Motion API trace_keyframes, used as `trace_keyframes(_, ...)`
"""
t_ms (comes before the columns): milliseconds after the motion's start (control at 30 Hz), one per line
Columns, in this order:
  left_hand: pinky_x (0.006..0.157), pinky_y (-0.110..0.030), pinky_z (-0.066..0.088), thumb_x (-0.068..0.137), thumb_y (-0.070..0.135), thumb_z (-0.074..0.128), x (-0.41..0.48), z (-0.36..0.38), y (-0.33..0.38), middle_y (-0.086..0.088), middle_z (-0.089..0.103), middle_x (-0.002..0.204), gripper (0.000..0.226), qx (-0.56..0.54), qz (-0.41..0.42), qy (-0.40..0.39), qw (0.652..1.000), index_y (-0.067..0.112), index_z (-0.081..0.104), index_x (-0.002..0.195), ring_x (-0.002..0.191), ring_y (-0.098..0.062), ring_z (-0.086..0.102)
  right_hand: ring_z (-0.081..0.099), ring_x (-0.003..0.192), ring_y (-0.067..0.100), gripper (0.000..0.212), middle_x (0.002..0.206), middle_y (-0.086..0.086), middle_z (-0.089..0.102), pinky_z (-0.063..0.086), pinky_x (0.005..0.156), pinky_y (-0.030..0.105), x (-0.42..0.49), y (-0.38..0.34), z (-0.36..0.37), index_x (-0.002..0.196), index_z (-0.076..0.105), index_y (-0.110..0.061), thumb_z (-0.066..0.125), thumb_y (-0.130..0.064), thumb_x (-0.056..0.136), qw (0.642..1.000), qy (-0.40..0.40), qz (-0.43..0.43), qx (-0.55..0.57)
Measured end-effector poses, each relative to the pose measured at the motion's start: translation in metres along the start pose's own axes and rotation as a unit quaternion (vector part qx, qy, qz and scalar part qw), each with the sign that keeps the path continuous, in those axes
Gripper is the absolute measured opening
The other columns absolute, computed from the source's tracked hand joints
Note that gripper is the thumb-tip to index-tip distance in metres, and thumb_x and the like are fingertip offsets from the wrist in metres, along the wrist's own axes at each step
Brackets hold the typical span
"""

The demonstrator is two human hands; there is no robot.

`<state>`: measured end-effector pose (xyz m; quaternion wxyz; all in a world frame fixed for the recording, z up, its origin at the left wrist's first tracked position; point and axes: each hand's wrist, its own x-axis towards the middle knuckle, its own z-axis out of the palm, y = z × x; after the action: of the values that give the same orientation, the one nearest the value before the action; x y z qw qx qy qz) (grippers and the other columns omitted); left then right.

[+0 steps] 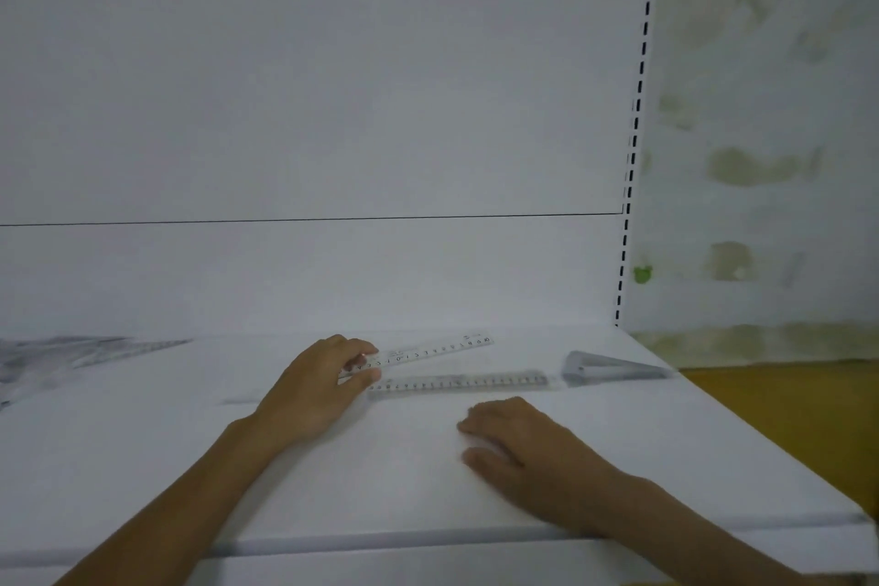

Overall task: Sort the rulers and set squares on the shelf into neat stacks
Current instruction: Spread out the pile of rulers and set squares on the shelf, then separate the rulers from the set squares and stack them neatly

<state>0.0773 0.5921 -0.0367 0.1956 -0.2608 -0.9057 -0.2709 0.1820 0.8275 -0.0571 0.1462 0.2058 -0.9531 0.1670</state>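
On the white shelf (142, 466), my left hand (314, 388) pinches the left end of a clear ruler (442, 347), which slants up to the right. Just in front of it lies a second clear ruler (466, 381), flat on the shelf. A stack of clear set squares (609, 369) sits at the right end of the shelf. A blurred pile of clear rulers and set squares (62, 357) spreads along the back at far left. My right hand (528, 447) rests on the shelf surface with fingers loosely curled and holds nothing.
The shelf's white back panel (333, 133) rises behind the rulers. A slotted upright (637, 124) marks the right end. Beyond it are a stained wall (761, 109) and a yellow-brown floor (799, 419). The shelf's front edge (380, 540) runs under my forearms.
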Motion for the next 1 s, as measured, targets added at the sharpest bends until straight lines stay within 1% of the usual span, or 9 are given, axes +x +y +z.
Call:
trace_keyframes(67,0.072,-0.015,0.034,0.091,0.032,0.054,0.009,0.011,0.008,0.014,0.053,0.091,0.025,0.001,0.009,-0.013,1.0,0.025,0.059,0.114,0.088,-0.004,0.05,0.033,0.128,0.007,0.039,0.138,-0.01,0.043,0.022,0.105,0.018,-0.003,-0.002,-0.002,0.131,0.047,-0.026,0.041,-0.041,0.095,1.0,0.01,0.005,0.0)
trace_keyframes(233,0.084,-0.023,0.04,0.09,0.035,0.055,0.026,0.027,0.023,0.005,0.057,0.103,0.026,0.005,0.015,-0.051,0.999,0.027,0.059,0.114,0.097,-0.01,0.052,0.036,0.123,0.011,0.037,0.132,-0.005,0.048,0.027,0.099,0.021,-0.004,-0.004,-0.003,0.124,0.052,-0.021,0.04,-0.039,0.094,1.0,0.015,-0.002,-0.016)
trace_keyframes(333,0.089,-0.027,0.041,0.09,0.035,0.055,0.03,0.034,0.027,0.004,0.056,0.104,0.025,0.008,0.019,-0.07,0.997,0.027,0.058,0.113,0.099,-0.012,0.052,0.038,0.121,0.014,0.035,0.127,-0.003,0.051,0.031,0.099,0.024,-0.003,-0.001,-0.001,0.117,0.054,-0.018,0.041,-0.04,0.093,1.0,0.021,-0.004,-0.023)
trace_keyframes(400,0.09,-0.029,0.042,0.09,0.037,0.055,0.031,0.039,0.027,0.005,0.056,0.103,0.025,0.012,0.021,-0.074,0.997,0.028,0.058,0.112,0.099,-0.012,0.052,0.038,0.122,0.013,0.036,0.127,-0.006,0.051,0.031,0.099,0.022,-0.001,0.0,0.0,0.119,0.054,-0.021,0.041,-0.041,0.093,0.999,0.023,-0.007,-0.022)
trace_keyframes(533,0.086,-0.027,0.043,0.089,0.037,0.053,0.031,0.047,0.024,0.007,0.057,0.099,0.02,0.015,0.028,-0.078,0.996,0.03,0.06,0.107,0.094,-0.01,0.053,0.035,0.125,0.007,0.039,0.133,-0.013,0.047,0.025,0.101,0.017,0.001,0.002,0.001,0.127,0.05,-0.028,0.044,-0.043,0.092,1.0,0.027,-0.007,-0.007)
trace_keyframes(600,0.084,-0.025,0.043,0.089,0.038,0.053,0.03,0.05,0.022,0.008,0.057,0.096,0.019,0.014,0.032,-0.083,0.996,0.03,0.06,0.105,0.091,-0.009,0.052,0.035,0.125,0.007,0.039,0.133,-0.013,0.047,0.026,0.102,0.018,0.001,0.002,0.0,0.126,0.05,-0.028,0.044,-0.043,0.092,1.0,0.025,-0.009,-0.007)
trace_keyframes(733,0.079,-0.022,0.04,0.089,0.038,0.052,0.032,0.056,0.023,0.009,0.053,0.092,0.02,0.026,0.039,-0.083,0.995,0.031,0.06,0.106,0.089,-0.009,0.05,0.037,0.123,0.008,0.038,0.132,-0.011,0.048,0.027,0.101,0.019,0.0,0.002,0.002,0.126,0.051,-0.026,0.043,-0.042,0.092,0.999,0.03,-0.02,-0.012)
trace_keyframes(867,0.081,-0.022,0.04,0.09,0.039,0.05,0.033,0.061,0.022,0.009,0.05,0.094,0.024,0.034,0.046,-0.082,0.995,0.032,0.059,0.111,0.092,-0.01,0.047,0.035,0.126,0.005,0.041,0.134,-0.013,0.046,0.025,0.101,0.017,0.001,0.002,0.004,0.129,0.05,-0.027,0.044,-0.043,0.091,0.999,0.037,-0.02,-0.014)
trace_keyframes(1000,0.085,-0.022,0.04,0.09,0.042,0.049,0.034,0.062,0.021,0.012,0.047,0.096,0.03,0.037,0.045,-0.087,0.994,0.033,0.056,0.118,0.094,-0.008,0.044,0.033,0.125,0.002,0.042,0.138,-0.014,0.043,0.024,0.102,0.015,0.004,0.003,0.005,0.13,0.047,-0.028,0.041,-0.045,0.092,0.999,0.022,-0.018,-0.021)
